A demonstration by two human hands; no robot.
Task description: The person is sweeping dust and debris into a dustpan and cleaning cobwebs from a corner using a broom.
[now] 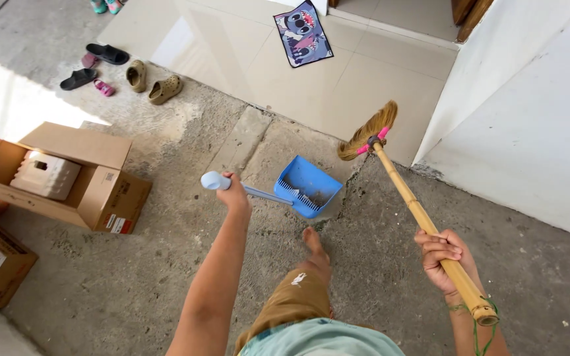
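The left hand (pixel 234 195) has its fingers closed round the pale blue handle of the blue dustpan (pixel 310 186), whose tray lies to the right of that hand on the concrete floor (pixel 133 290), just beyond the bare foot (pixel 314 245). The right hand (pixel 444 258) grips the bamboo broom (pixel 423 217) near its butt; the shaft slants up-left, and the straw head (pixel 367 130) hangs raised just right of and beyond the tray.

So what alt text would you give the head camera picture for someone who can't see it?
Seen from above, a person's left hand holds a blue dustpan by its long handle while the right hand grips a bamboo-handled broom raised off the concrete floor. Open cardboard boxes sit at left; sandals lie by the tiles.
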